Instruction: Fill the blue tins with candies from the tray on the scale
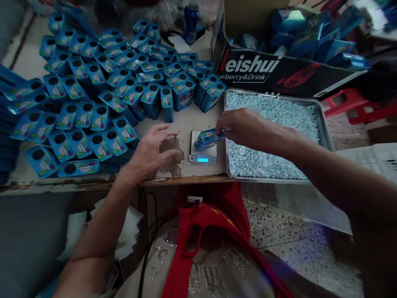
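Note:
A small blue box [207,138] with a printed top is over a flat digital scale [192,150], whose lit display shows at the near edge. My right hand [245,126] reaches in from the right, fingers pinched together at the box's right end. Whitish bits, seemingly candies, show between the fingertips. Under that hand lies a metal tray [228,167] filled with small pale blue candies [279,111]. My left hand [153,149] hovers over the worn white table [182,118], left of the scale, fingers spread and holding nothing.
Many blue boxes with round dark holes [99,120] stand in rows on the left. Behind the tray, a black carton [254,68] holds more blue boxes. A blue can [191,24] stands at the back. Red plastic [347,101] is at the right.

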`<state>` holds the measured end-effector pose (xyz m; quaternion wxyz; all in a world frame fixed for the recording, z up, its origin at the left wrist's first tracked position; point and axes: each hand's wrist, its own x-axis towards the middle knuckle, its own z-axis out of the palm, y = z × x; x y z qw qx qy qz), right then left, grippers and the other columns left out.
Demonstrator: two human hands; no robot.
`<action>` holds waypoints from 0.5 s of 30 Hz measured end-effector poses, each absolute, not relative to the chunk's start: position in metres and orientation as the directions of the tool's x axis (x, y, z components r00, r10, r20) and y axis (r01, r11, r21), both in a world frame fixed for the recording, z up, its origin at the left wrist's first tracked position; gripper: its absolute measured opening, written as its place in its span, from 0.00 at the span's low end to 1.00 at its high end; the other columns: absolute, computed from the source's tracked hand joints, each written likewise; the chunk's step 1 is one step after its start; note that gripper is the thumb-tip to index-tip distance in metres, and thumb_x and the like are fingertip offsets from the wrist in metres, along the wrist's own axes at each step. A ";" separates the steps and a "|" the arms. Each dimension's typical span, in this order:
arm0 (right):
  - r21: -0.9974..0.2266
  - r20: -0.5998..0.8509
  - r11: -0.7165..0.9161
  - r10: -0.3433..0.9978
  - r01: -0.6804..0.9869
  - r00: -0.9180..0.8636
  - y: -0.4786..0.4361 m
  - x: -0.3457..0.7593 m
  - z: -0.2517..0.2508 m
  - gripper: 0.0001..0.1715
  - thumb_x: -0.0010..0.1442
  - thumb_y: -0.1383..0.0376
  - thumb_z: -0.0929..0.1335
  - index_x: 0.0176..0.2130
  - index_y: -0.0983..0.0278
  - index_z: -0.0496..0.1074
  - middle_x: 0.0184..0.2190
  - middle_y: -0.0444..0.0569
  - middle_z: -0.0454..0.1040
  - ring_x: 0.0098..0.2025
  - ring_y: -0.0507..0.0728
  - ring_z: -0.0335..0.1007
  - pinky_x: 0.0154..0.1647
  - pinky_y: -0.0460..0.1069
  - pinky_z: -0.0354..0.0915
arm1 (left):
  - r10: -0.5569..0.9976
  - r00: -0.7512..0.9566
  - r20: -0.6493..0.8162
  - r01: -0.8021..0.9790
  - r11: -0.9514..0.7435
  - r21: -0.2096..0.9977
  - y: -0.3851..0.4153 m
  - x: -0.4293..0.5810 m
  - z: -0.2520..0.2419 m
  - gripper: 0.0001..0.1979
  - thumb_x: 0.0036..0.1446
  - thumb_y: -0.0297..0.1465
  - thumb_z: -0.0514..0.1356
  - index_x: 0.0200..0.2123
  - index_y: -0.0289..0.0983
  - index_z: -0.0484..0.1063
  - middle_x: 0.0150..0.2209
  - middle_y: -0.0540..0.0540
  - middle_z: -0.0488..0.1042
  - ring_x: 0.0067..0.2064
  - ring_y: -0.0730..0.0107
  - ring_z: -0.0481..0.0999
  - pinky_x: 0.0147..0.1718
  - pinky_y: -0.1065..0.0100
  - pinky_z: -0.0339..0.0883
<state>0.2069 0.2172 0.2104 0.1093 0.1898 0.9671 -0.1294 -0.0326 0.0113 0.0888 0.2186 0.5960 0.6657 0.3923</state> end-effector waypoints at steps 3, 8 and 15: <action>-0.113 -0.304 0.918 0.332 0.380 -0.893 0.212 0.204 0.212 0.20 0.63 0.83 0.66 0.40 0.65 0.84 0.41 0.54 0.80 0.39 0.59 0.71 0.40 0.52 0.57 | 0.966 -0.197 0.169 0.616 -0.013 0.788 0.010 -0.034 0.089 0.25 0.63 0.37 0.77 0.62 0.43 0.83 0.72 0.35 0.72 0.53 0.55 0.87 0.56 0.51 0.87; -0.066 -0.280 0.932 0.325 0.356 -0.903 0.213 0.204 0.211 0.19 0.64 0.81 0.67 0.41 0.64 0.84 0.41 0.53 0.77 0.35 0.57 0.67 0.37 0.52 0.54 | 0.969 -0.182 0.165 0.621 -0.017 0.783 0.014 -0.035 0.090 0.26 0.63 0.37 0.78 0.63 0.45 0.82 0.75 0.36 0.69 0.53 0.56 0.86 0.53 0.56 0.88; -0.136 -0.220 0.924 0.323 0.356 -0.921 0.217 0.205 0.199 0.24 0.60 0.79 0.67 0.44 0.60 0.88 0.41 0.51 0.79 0.38 0.58 0.72 0.39 0.52 0.59 | 0.957 -0.212 0.196 0.610 -0.027 0.792 0.028 -0.022 0.102 0.25 0.62 0.34 0.77 0.62 0.43 0.83 0.69 0.38 0.76 0.51 0.58 0.86 0.50 0.59 0.86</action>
